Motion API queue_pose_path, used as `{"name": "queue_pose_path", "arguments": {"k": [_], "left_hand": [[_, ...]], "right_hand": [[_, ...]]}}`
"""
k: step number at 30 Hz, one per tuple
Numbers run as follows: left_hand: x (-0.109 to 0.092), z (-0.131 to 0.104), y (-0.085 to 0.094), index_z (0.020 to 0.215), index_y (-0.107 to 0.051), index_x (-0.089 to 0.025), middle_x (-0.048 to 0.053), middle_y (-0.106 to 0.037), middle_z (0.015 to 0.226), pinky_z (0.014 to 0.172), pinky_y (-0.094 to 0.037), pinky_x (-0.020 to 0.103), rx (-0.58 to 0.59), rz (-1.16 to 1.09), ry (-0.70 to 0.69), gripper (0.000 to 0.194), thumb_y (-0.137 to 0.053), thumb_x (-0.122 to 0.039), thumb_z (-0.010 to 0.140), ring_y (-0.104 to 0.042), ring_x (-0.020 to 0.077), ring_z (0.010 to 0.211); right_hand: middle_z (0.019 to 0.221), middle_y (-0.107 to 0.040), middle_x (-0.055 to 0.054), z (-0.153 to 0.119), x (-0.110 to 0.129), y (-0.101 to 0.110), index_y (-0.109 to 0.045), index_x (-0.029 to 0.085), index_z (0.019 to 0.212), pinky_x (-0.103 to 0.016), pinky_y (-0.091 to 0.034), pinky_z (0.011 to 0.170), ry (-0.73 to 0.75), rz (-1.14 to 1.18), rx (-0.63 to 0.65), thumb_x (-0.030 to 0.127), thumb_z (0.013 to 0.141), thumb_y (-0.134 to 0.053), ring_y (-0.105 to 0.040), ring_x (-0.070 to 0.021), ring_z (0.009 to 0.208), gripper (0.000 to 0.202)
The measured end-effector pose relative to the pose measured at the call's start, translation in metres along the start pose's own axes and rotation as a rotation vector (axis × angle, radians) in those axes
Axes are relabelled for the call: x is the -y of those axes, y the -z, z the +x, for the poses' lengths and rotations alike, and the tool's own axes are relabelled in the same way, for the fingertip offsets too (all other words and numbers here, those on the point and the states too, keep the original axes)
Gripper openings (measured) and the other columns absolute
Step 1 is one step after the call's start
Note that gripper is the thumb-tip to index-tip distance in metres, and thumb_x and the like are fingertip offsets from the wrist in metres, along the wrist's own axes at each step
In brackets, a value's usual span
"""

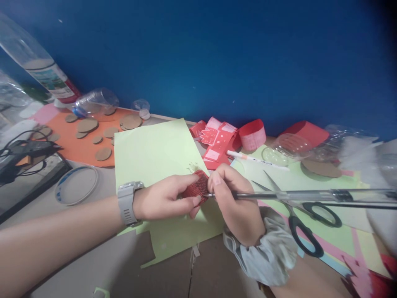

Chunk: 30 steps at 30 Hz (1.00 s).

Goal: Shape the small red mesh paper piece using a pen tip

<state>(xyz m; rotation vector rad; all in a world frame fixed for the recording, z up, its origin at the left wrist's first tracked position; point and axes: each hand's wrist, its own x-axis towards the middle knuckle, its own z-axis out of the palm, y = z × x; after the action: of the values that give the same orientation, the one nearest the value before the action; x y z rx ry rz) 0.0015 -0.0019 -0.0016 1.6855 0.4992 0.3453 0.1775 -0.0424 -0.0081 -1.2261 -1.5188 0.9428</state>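
My left hand [170, 196], with a grey watch on its wrist, pinches a small dark red patterned piece [198, 186] between thumb and fingers. Closed around a long clear pen [291, 195] is my right hand [228, 194], with a pale scrunchie on its wrist. The pen's tip meets the red piece, and the pen's shaft stretches out to the right. Under both hands lies a light green sheet [151, 153] with a cut lower edge. Whether the tip goes into the red piece cannot be made out.
Black-handled scissors [291, 211] lie open at the right on coloured papers. Red paper strips [217, 138] and a white marker [254, 160] are behind. Cardboard discs rest on an orange sheet [71, 145] at the left, near a tape ring [58, 194] and bottles [52, 78].
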Motion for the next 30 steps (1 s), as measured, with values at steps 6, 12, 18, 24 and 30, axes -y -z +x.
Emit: {"name": "queue_pose_path", "arguments": {"k": [6, 12, 18, 24, 30], "left_hand": [[0.0005, 0.0016, 0.0006, 0.09, -0.049, -0.015, 0.004, -0.062, 0.074, 0.063, -0.045, 0.026, 0.01, 0.013, 0.0, 0.007, -0.045, -0.019, 0.094, -0.055, 0.0146, 0.065], [0.0, 0.0004, 0.0008, 0.09, -0.049, -0.015, 0.004, -0.062, 0.075, 0.063, -0.045, 0.026, 0.012, 0.02, 0.014, 0.009, -0.045, -0.021, 0.095, -0.056, 0.0152, 0.065], [0.0004, 0.0005, 0.0007, 0.091, -0.049, -0.015, 0.004, -0.062, 0.075, 0.062, -0.044, 0.026, 0.011, 0.007, 0.007, 0.008, -0.045, -0.02, 0.094, -0.055, 0.015, 0.065], [-0.0003, 0.0011, 0.0006, 0.089, -0.049, -0.015, 0.003, -0.061, 0.074, 0.062, -0.044, 0.026, 0.015, 0.013, 0.005, 0.007, -0.044, -0.019, 0.094, -0.053, 0.0143, 0.064], [0.0014, 0.0004, 0.0008, 0.09, -0.048, -0.015, 0.004, -0.061, 0.075, 0.064, -0.044, 0.027, 0.02, 0.019, -0.002, 0.008, -0.043, -0.02, 0.095, -0.053, 0.0143, 0.065]], "right_hand": [[0.058, -0.037, 0.004, 0.0, 0.0018, 0.0004, -0.038, 0.021, 0.064, -0.024, -0.031, 0.051, -0.007, 0.0, 0.002, 0.019, 0.092, -0.041, -0.036, -0.0108, 0.055, 0.028], [0.059, -0.037, 0.005, -0.0014, 0.0008, 0.0012, -0.038, 0.021, 0.065, -0.024, -0.031, 0.051, -0.013, 0.013, 0.008, 0.016, 0.091, -0.043, -0.036, -0.0106, 0.055, 0.027], [0.059, -0.039, 0.005, -0.0015, -0.0001, 0.0014, -0.04, 0.021, 0.067, -0.023, -0.031, 0.052, -0.007, 0.016, 0.017, 0.012, 0.09, -0.043, -0.038, -0.0105, 0.056, 0.025], [0.059, -0.038, 0.004, 0.0001, 0.0016, 0.0005, -0.039, 0.021, 0.065, -0.024, -0.031, 0.052, -0.007, 0.007, 0.002, 0.018, 0.092, -0.042, -0.037, -0.0112, 0.056, 0.027], [0.058, -0.037, 0.004, 0.0002, 0.003, 0.0012, -0.038, 0.021, 0.065, -0.025, -0.031, 0.051, -0.016, -0.001, 0.011, 0.019, 0.092, -0.042, -0.037, -0.0113, 0.055, 0.028]]}}
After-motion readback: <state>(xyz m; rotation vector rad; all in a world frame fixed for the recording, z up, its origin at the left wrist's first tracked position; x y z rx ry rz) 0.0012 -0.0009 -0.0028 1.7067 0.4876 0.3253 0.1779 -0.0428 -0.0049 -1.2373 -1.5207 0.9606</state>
